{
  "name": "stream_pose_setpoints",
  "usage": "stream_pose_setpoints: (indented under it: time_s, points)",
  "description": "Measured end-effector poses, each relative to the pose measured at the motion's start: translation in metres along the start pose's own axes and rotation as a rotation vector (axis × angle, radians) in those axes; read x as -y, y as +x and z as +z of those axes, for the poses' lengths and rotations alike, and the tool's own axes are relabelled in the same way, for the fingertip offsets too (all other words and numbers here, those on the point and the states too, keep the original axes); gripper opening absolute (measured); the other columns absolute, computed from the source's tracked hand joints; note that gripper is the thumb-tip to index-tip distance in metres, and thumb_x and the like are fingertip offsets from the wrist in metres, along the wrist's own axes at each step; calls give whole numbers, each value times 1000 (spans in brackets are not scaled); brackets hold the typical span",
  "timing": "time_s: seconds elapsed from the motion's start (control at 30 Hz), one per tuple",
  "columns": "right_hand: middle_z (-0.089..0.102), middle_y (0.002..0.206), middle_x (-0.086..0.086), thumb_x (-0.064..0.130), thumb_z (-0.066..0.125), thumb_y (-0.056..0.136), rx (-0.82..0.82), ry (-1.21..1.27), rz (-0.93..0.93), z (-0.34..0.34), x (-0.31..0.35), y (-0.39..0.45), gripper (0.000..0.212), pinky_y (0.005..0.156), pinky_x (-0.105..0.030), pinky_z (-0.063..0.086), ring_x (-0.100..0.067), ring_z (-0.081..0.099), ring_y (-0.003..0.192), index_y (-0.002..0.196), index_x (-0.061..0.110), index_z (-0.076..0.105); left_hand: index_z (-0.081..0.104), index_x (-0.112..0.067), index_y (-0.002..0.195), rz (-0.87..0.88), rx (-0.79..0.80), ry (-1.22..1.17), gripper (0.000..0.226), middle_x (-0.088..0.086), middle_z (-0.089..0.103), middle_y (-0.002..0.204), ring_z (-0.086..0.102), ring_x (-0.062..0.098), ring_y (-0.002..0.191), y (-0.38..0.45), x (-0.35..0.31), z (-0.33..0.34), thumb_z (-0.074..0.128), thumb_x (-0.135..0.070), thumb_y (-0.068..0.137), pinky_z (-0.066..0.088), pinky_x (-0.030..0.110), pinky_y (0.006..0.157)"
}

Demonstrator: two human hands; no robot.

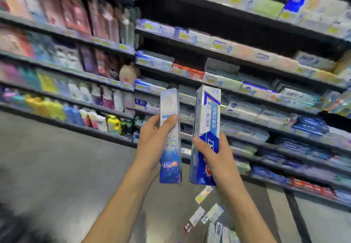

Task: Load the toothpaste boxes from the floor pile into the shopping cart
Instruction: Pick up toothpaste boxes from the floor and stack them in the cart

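My left hand (153,142) grips a slim silver and blue toothpaste box (170,165), held upright at chest height. Beside it my right hand (214,159) grips a wider silver and blue toothpaste box (206,113), also upright. The two boxes stand close together but apart. Below my right forearm, several more toothpaste boxes (207,214) lie scattered on the grey floor (66,167). No shopping cart shows in this view. The whole picture is blurred by motion.
Dark store shelves (247,94) packed with toothpaste boxes fill the right and centre. More shelves (66,75) with colourful packets and bottles run along the left. A dark blurred shape (17,225) sits at the bottom left corner.
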State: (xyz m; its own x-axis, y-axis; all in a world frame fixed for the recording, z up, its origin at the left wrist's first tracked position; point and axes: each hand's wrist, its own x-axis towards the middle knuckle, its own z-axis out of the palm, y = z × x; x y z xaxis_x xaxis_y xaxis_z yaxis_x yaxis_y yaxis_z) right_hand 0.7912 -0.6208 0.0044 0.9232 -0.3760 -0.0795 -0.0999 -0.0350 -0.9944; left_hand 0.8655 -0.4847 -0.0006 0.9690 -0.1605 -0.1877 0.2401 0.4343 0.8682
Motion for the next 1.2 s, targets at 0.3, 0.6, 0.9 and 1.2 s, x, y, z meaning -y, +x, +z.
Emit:
stream_pose_setpoints:
  time_s: [0.3,0.6,0.9,1.2]
  points:
    - [73,107,10,40,77,81,658,-67,35,128,-6,17,44,62,-21,53,-8,73,85,119,34,55,73,-10,101,301,-570,-58,11,7,74,87,64,18,78,-57,-46,-122,69,-18,94,51,33,73]
    - [75,97,8,25,74,90,1069,-103,76,277,-34,-31,35,55,-16,50,-2,70,72,119,30,55,66,-2,118,377,-901,-133,26,18,75,109,72,37,103,-119,-73,-243,68,-14,95,56,56,94]
    - [74,110,2,31,77,86,1185,-170,136,447,-54,-70,46,70,-32,61,-16,75,89,123,25,51,69,-6,114,367,-1008,-127,22,16,77,103,74,33,94,-127,-115,-405,68,-9,93,60,47,85]
    - [73,116,-1,35,87,77,1226,-212,176,593,-72,-77,63,87,-52,60,-22,75,98,126,23,49,71,-10,114,328,-1153,-156,23,9,77,105,74,31,101,-106,-148,-532,72,-14,91,57,53,94]
